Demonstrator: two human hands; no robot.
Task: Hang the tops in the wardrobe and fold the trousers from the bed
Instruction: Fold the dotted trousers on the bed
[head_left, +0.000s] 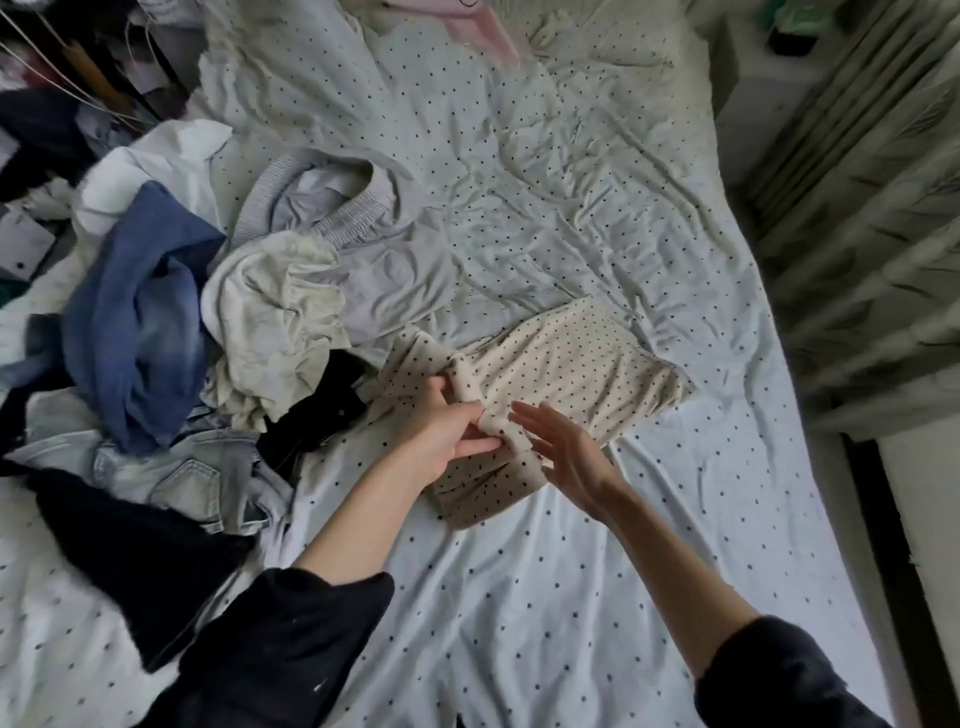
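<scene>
A cream garment with black dots (561, 374) lies partly folded in the middle of the bed (571, 597). My left hand (441, 431) pinches a bunched fold of it at its near left side. Just to the right, my right hand (563, 457) hovers with straight fingers beside the same fold, holding nothing. To the left sits a heap of clothes: a blue denim piece (135, 312), a crumpled off-white top (275, 317), grey trousers with an elastic waist (353, 223), pale jeans (192, 478) and a black garment (135, 551).
The dotted white sheet is bare to the right and in front of the cream garment. A pink hanger (467, 26) lies at the far end of the bed. Curtains (872, 234) hang along the right side. Dark clutter fills the far left corner.
</scene>
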